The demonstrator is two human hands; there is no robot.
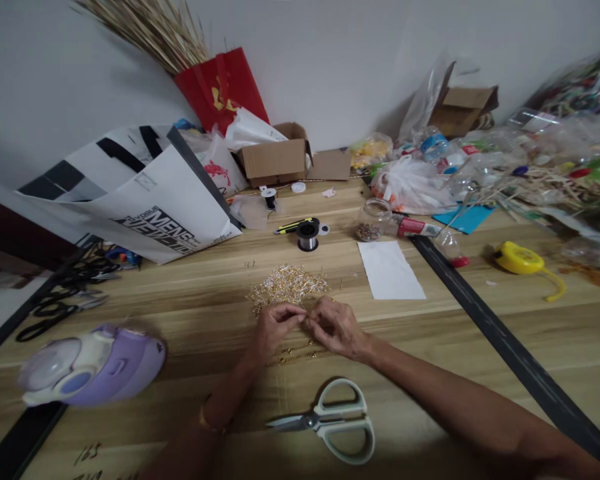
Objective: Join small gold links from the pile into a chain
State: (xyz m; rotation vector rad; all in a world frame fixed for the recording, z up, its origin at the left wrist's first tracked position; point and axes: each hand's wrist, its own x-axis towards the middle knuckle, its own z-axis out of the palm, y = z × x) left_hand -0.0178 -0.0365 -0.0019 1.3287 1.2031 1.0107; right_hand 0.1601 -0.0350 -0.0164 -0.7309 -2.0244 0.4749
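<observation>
Backed by a plain pale wall (320,60) along the far edge of the wood-grained worktop (200,293). Crossed on the right by a dark strip (485,323) towards the near edge. Dark reddish-brown shape (17,227) beyond left edge, unidentifiable. Lit dimly.

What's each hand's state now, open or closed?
Left hand: closed in a pinch; anything held is too small to tell.
Right hand: closed in a pinch; can't tell whether it holds anything.

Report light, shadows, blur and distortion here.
Head view: dim light, soft shadow by the scissors; head view: far-right heap smeared, edges apparently stretched; head view: too little detail to show what the left hand and right hand hold.
</observation>
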